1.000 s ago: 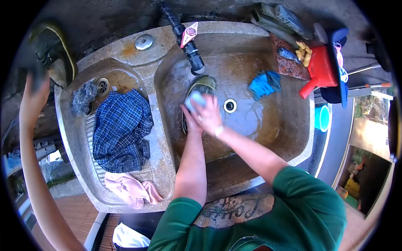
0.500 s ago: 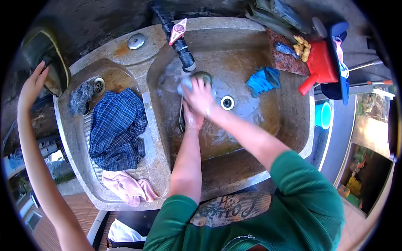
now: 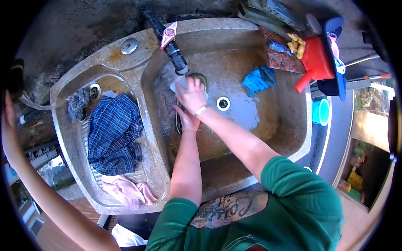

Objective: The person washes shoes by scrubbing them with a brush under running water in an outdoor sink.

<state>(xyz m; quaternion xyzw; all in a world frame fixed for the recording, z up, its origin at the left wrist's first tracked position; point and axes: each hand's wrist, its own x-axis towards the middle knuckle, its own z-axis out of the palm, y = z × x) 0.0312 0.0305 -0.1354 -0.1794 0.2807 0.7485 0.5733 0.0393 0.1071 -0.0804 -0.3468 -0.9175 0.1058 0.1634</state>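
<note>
My right hand (image 3: pixel 193 96) is closed over a pale bluish-white scrubbing thing (image 3: pixel 177 86), of a kind I cannot make out. It presses this on an olive-green shoe (image 3: pixel 201 78) under the running tap (image 3: pixel 179 65). Just below it, my left hand (image 3: pixel 188 120) grips the shoe, its fingers partly hidden. The dark edge (image 3: pixel 179 123) of the shoe shows to the left of that hand. Both hands are inside the large basin of a stone sink (image 3: pixel 234 171). Most of the shoe is covered by my hands.
Another person's hand (image 3: pixel 9 111) at far left tips a dark object (image 3: pixel 16 77), with water running out. The side basin holds a blue checked cloth (image 3: pixel 115 134), pink cloth (image 3: pixel 125 190) and grey scrubber (image 3: pixel 78 103). A blue glove (image 3: pixel 258 80), ginger (image 3: pixel 296 46) and red scoop (image 3: pixel 316 60) are at right.
The other person's hand has moved left and down with the dark object, and water now pours from it. My hands stay on the shoe; the right one has shifted slightly. The view has moved a little.
</note>
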